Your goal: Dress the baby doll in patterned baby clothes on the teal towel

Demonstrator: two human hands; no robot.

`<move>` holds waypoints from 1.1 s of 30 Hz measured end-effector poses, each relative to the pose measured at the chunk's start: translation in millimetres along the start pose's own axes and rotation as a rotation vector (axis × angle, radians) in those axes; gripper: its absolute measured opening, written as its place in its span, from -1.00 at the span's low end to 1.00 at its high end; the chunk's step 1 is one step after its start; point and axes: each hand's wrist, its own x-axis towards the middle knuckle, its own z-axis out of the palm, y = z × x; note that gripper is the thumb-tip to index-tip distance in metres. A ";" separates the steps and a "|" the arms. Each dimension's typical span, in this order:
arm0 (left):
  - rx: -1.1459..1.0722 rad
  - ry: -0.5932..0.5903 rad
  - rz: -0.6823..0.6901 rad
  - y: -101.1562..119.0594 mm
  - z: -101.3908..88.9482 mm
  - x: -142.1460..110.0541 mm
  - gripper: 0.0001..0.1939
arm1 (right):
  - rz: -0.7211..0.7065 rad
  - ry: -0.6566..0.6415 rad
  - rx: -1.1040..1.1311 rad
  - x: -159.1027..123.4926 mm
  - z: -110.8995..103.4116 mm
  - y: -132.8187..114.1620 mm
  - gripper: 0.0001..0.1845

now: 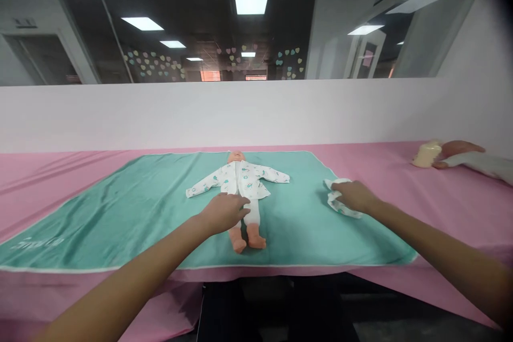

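Observation:
A baby doll (240,181) lies on its back on a teal mat (140,208), dressed in an open white patterned jacket and white leggings, its feet bare. My left hand (224,212) rests on the doll's hip and upper legs, fingers curled over the leggings. To the right, my right hand (352,196) lies on a small white patterned garment (339,208) bunched on the mat, its fingers closed on the cloth.
The mat covers a pink tablecloth (401,171) against a low white wall. At far right another person's hand (457,150) holds a cream bottle (427,155) beside a white sleeve. The table's front edge is near me.

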 end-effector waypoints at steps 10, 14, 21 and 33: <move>-0.491 0.416 0.017 114.7 -122.4 -56.5 -0.59 | -0.690 -0.004 0.882 -44.1 -171.4 -222.9 -0.72; -0.649 0.344 0.083 128.2 -167.6 -96.8 -0.77 | -0.953 -0.131 0.898 -65.1 -220.6 -255.5 -0.70; -0.758 0.166 -0.064 108.1 -197.4 -181.9 -0.64 | -1.064 -0.521 0.733 -81.2 -235.4 -224.8 -0.62; -0.164 0.193 -0.211 117.1 -208.9 -154.6 -0.76 | -0.921 -0.300 0.276 -79.8 -226.4 -234.1 -0.60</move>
